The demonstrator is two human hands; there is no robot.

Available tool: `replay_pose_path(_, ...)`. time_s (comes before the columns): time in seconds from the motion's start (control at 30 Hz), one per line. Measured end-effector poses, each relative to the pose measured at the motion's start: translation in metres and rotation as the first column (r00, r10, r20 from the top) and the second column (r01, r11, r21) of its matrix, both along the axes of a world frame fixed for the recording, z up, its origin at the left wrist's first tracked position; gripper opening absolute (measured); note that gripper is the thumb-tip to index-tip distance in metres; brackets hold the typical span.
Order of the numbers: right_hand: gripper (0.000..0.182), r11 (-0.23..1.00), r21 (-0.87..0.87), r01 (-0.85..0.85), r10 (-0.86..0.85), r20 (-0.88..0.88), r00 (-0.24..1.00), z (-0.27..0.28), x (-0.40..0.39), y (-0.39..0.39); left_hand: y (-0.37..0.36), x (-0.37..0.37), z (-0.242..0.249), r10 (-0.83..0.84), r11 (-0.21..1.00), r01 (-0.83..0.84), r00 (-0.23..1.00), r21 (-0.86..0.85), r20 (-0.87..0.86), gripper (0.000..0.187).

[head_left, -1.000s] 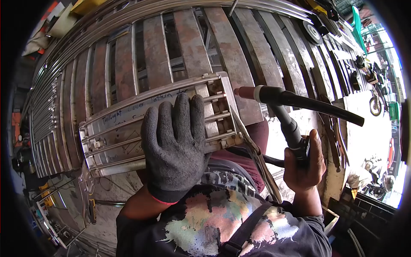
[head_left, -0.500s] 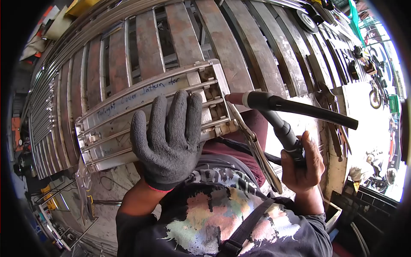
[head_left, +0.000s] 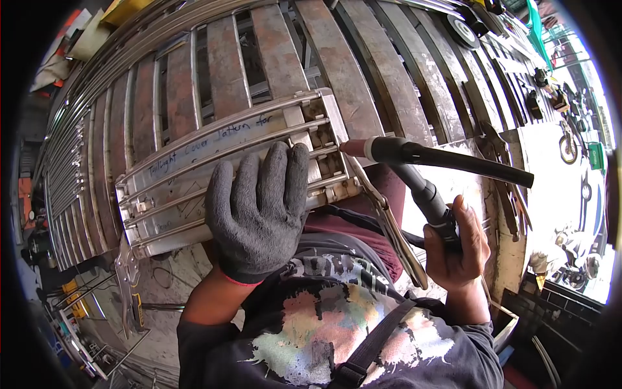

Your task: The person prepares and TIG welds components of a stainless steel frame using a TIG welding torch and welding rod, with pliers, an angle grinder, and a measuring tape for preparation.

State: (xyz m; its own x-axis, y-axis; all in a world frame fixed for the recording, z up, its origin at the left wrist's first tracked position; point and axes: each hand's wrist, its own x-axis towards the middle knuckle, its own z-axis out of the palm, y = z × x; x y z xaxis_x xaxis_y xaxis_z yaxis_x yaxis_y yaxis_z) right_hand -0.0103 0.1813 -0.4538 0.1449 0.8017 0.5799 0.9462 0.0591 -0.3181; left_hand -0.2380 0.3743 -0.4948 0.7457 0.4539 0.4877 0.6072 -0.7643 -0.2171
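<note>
My left hand [head_left: 259,214], in a dark grey glove, lies over the metal frame [head_left: 139,240] with its fingers stretched out side by side. Thin steel rods run lengthwise on the frame, above a plate [head_left: 188,159] with handwriting that reads "Taillight Cover Pattern for". In my bare right hand [head_left: 463,253] is a TIG welding torch [head_left: 414,175], held by its handle. The torch's pinkish nozzle [head_left: 353,148] points left, right at the frame's right end. Locking pliers [head_left: 131,275] grip the frame's lower left corner, and a locking clamp [head_left: 382,217] sits at its right end.
Under the frame is a workbench of spaced steel slats [head_left: 227,65]. Thin metal rods [head_left: 68,162] lie along its left side. More clamps [head_left: 497,152] hang at the right edge, and a grinding disc [head_left: 463,31] is at the far right.
My left hand has slid slightly right, and its outstretched fingers have drawn closer together. The torch's long back end has dipped a little, while its nozzle stays at the frame's right end.
</note>
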Motion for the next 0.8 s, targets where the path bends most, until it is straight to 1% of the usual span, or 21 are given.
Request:
replay_pose_path(0.07,0.072,1.000,-0.001,0.006,-0.006,0.002,1.000,0.001,-0.001,0.000,0.000,0.000,0.001,0.004,1.000,-0.004,1.000,0.007,-0.018,0.075)
replay_pose_path(0.17,0.071,1.000,0.001,0.020,-0.020,0.008,1.000,0.001,-0.002,-0.002,-0.002,0.001,0.004,0.012,0.999,-0.012,1.000,-0.034,-0.008,0.076)
replay_pose_path(0.27,0.068,0.999,-0.011,0.046,-0.046,-0.009,0.999,0.000,-0.004,-0.007,-0.001,-0.001,0.002,0.028,1.000,-0.028,0.998,0.002,-0.058,0.077)
replay_pose_path(0.37,0.065,0.991,0.016,0.129,-0.130,0.083,0.988,-0.002,-0.007,-0.015,-0.001,0.006,0.000,0.068,0.998,-0.068,0.996,0.008,-0.065,0.076)
replay_pose_path(0.4,0.067,0.988,0.003,0.155,-0.155,0.052,0.987,-0.007,-0.005,-0.024,0.000,0.005,0.001,0.062,0.997,-0.058,0.995,0.057,-0.076,0.079)
replay_pose_path(0.43,0.068,0.979,0.004,0.202,-0.202,0.028,0.979,-0.009,-0.005,-0.030,0.000,0.000,-0.001,0.040,0.998,-0.035,0.995,0.054,-0.095,0.080)
replay_pose_path(0.47,0.066,0.974,0.024,0.227,-0.226,-0.004,0.974,-0.013,-0.002,-0.036,-0.001,-0.004,-0.002,0.009,1.000,-0.009,0.999,0.013,-0.052,0.084)
replay_pose_path(0.5,0.065,0.974,0.087,0.208,-0.210,0.014,0.977,-0.011,-0.004,-0.031,-0.001,-0.008,-0.003,-0.020,0.999,0.020,1.000,-0.026,-0.008,0.088)
replay_pose_path(0.53,0.064,0.971,0.051,0.233,-0.234,0.012,0.972,-0.004,-0.006,-0.031,-0.002,-0.012,-0.004,-0.049,0.997,0.052,0.998,-0.063,0.037,0.092)
replay_pose_path(0.57,0.064,0.977,0.102,0.188,-0.166,-0.195,0.967,-0.010,-0.007,-0.033,-0.003,-0.014,0.001,-0.088,0.971,0.114,0.988,-0.209,0.129,0.093)
replay_pose_path(0.6,0.064,0.969,0.132,0.206,-0.190,-0.128,0.973,-0.010,-0.004,-0.033,-0.004,-0.019,0.005,-0.078,0.961,0.122,0.981,-0.248,0.180,0.094)
replay_pose_path(0.63,0.064,0.960,0.138,0.245,-0.232,-0.104,0.967,-0.006,-0.001,-0.038,-0.004,-0.024,0.009,-0.073,0.947,0.141,0.969,-0.288,0.234,0.094)
replay_pose_path(0.67,0.064,0.948,0.144,0.283,-0.273,-0.082,0.958,-0.002,0.002,-0.043,-0.003,-0.031,0.014,-0.044,0.951,0.110,0.973,-0.289,0.226,0.096)
replay_pose_path(0.77,0.064,0.898,0.169,0.406,-0.383,-0.152,0.911,0.018,-0.004,-0.042,0.007,-0.041,0.027,0.025,0.957,0.032,0.981,-0.289,0.193,0.101)
replay_pose_path(0.8,0.064,0.883,0.171,0.436,-0.399,-0.213,0.892,0.025,-0.005,-0.045,0.011,-0.044,0.029,0.046,0.958,0.005,0.984,-0.285,0.172,0.101)
